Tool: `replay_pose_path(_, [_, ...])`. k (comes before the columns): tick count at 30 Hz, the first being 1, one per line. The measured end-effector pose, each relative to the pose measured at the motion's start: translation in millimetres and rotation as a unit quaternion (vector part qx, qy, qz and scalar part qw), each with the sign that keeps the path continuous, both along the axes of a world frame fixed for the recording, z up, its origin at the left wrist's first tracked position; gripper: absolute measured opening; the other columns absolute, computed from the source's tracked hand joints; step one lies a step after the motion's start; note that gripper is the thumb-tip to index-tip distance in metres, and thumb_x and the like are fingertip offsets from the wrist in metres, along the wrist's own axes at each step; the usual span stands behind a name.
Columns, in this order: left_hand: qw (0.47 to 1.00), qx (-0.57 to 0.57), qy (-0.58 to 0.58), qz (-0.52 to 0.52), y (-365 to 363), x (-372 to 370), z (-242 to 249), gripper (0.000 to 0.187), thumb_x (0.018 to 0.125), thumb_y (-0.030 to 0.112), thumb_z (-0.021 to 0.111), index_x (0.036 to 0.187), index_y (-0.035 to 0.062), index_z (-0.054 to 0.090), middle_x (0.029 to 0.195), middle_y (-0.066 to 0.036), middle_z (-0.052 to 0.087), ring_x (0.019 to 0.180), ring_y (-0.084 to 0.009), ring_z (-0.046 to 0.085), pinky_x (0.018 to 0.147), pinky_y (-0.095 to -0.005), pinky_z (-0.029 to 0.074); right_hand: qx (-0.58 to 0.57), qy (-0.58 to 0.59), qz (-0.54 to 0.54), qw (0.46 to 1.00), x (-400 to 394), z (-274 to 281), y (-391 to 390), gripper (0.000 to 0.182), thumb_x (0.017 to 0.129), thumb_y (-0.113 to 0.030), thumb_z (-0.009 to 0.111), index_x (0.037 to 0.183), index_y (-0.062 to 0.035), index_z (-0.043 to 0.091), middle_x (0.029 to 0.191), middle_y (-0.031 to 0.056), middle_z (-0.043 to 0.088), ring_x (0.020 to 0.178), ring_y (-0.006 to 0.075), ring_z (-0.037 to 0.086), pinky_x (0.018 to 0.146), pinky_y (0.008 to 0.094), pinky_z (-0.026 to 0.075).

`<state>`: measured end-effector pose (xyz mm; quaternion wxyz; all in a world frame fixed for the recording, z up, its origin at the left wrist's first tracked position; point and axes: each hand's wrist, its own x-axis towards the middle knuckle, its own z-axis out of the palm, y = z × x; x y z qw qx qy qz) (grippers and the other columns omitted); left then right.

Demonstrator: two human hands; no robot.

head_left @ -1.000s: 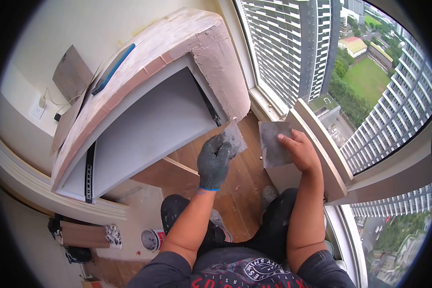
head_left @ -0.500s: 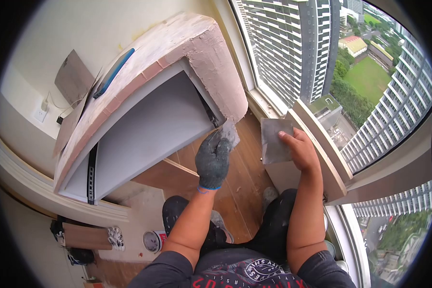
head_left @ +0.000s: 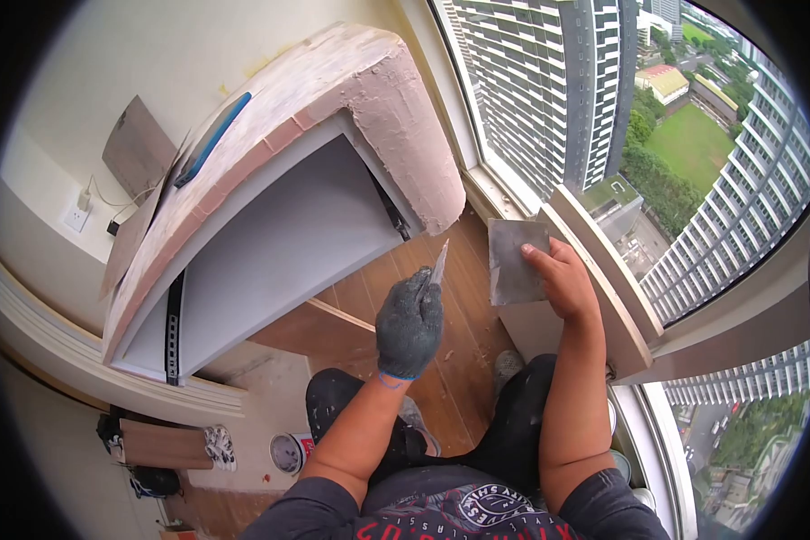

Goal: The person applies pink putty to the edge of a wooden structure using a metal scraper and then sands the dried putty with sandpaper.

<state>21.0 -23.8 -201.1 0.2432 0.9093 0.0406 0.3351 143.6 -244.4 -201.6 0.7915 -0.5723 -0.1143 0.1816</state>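
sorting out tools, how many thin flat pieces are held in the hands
2: a grey sheet in the right hand, and a thin blade, nearly edge-on, in the gloved left hand. Any other inside either grip would be hidden.

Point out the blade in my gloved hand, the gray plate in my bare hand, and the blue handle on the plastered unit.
Blade (head_left: 440, 264): head view, middle of its exposed part.
Gray plate (head_left: 511, 268): head view, near the middle of its face.
Blue handle (head_left: 215, 139): head view, about midway along its length.
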Motion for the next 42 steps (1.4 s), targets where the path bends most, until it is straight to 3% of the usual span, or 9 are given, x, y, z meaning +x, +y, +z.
replay_pose_path(4, [0.994,-0.104,-0.03,-0.036,-5,8,13,0.022,0.095,0.012,0.064,0.113,0.0,0.066,0.108,-0.019,0.069,0.101,-0.0297,0.068,0.087,-0.0398,0.055,0.033,0.029,0.001,0.999,-2,3,-1,0.027,0.097,-0.019,0.06,0.113,0.0022,0.066,0.097,0.0048,0.072,0.083,0.012,0.066,0.076,0.0279,0.052])
replay_pose_path(5, [0.961,-0.263,-0.024,-0.08,-4,11,7,0.022,0.095,0.011,0.064,0.115,0.0013,0.065,0.108,-0.016,0.069,0.101,-0.0275,0.068,0.086,-0.0391,0.056,0.044,0.04,0.002,0.998,-3,3,-3,0.027,0.097,-0.019,0.061,0.113,0.0023,0.066,0.098,0.0054,0.072,0.083,0.0124,0.066,0.076,0.028,0.052])
replay_pose_path(7, [0.816,-0.556,-0.006,-0.158,3,20,-15,0.024,0.095,0.01,0.063,0.118,0.004,0.063,0.108,-0.011,0.069,0.1,-0.0232,0.068,0.085,-0.0375,0.057,0.087,0.065,0.013,0.994,-3,3,-5,0.028,0.096,-0.019,0.063,0.113,0.0025,0.066,0.099,0.0067,0.072,0.084,0.0134,0.067,0.076,0.0283,0.053])
replay_pose_path(13, [0.509,-0.777,0.15,-0.339,26,28,-42,0.026,0.095,0.008,0.063,0.121,0.0039,0.061,0.103,-0.004,0.067,0.096,-0.0153,0.066,0.082,-0.0311,0.057,0.109,0.109,0.103,0.983,-1,1,-11,0.034,0.094,-0.015,0.066,0.12,0.0065,0.061,0.102,0.0141,0.073,0.083,0.0206,0.073,0.077,0.0332,0.059])
replay_pose_path(15, [0.567,-0.736,0.207,-0.307,22,29,-37,0.027,0.094,0.008,0.064,0.12,0.0033,0.062,0.102,-0.004,0.067,0.093,-0.0144,0.067,0.079,-0.0301,0.056,0.035,0.106,0.146,0.983,-5,-1,-7,0.036,0.093,-0.015,0.066,0.121,0.0076,0.061,0.102,0.0152,0.073,0.084,0.0216,0.073,0.078,0.034,0.06])
replay_pose_path(19, [0.738,-0.557,0.294,-0.241,29,39,-34,0.031,0.092,0.011,0.068,0.121,0.0017,0.062,0.1,-0.004,0.068,0.088,-0.013,0.066,0.076,-0.0289,0.055,0.239,0.129,0.122,0.955,-4,5,-18,0.043,0.089,-0.015,0.066,0.123,0.0103,0.058,0.104,0.0171,0.072,0.086,0.0238,0.074,0.078,0.0342,0.06])
replay_pose_path(22, [0.844,-0.475,0.107,-0.225,16,30,-43,0.03,0.09,0.011,0.07,0.117,-0.0003,0.06,0.099,-0.005,0.067,0.087,-0.0122,0.063,0.077,-0.0281,0.053,0.363,0.085,0.101,0.922,-7,14,-28,0.049,0.089,-0.016,0.064,0.129,0.0105,0.052,0.105,0.0194,0.071,0.086,0.0254,0.074,0.078,0.0354,0.061])
replay_pose_path(25, [0.916,-0.374,0.06,-0.135,-2,17,-32,0.025,0.091,0.008,0.07,0.111,0.0,0.057,0.098,-0.005,0.066,0.089,-0.0125,0.061,0.081,-0.0284,0.051,0.285,0.079,0.071,0.953,-4,8,-16,0.051,0.089,-0.017,0.064,0.129,0.0104,0.051,0.105,0.0193,0.07,0.086,0.0257,0.073,0.079,0.0359,0.061])
replay_pose_path(42, [0.702,-0.698,-0.108,-0.097,-57,78,-21,0.032,0.095,0.01,0.067,0.125,0.0053,0.055,0.115,-0.01,0.064,0.097,-0.0211,0.066,0.071,-0.0345,0.063,0.293,0.081,0.075,0.95,-2,3,-14,0.046,0.092,-0.016,0.064,0.128,0.0106,0.053,0.11,0.0187,0.07,0.091,0.0249,0.073,0.083,0.0359,0.059])
